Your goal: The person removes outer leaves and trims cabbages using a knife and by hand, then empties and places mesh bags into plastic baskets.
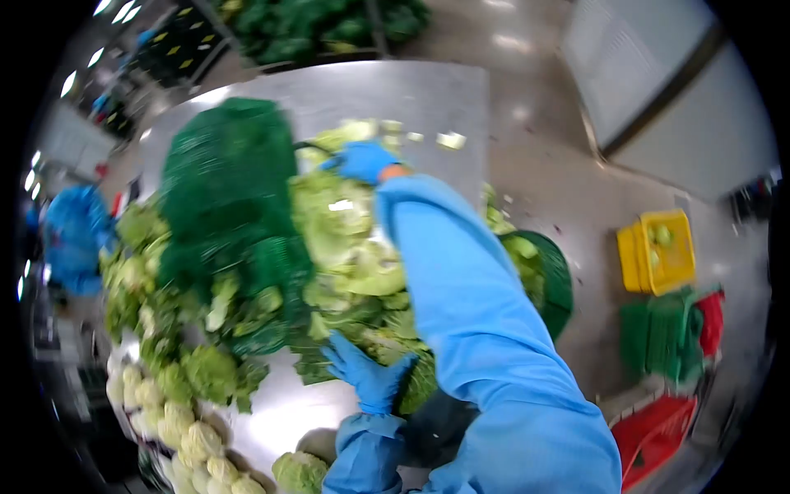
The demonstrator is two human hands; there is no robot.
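Observation:
My right hand [362,160], in a blue glove, reaches to the far part of the metal table [411,90]. Its fingers are closed around a thin dark tool [311,146]; blur hides the tool's exact kind. Under and beside that hand lie loose pale green cabbage leaves [337,206]. My left hand [368,375], also gloved in blue, is near the table's front edge. Its fingers are spread against a green leafy cabbage [420,383], and it grips nothing. A green mesh sack [230,189] lies left of the leaves.
Trimmed pale cabbages [202,442] line the left front edge, with leafy heads [210,370] behind them. One cabbage [299,472] sits near me. Cut white chunks [451,141] lie at the far edge. A green bin [555,284], yellow crate [656,253] and red crate [654,436] stand right.

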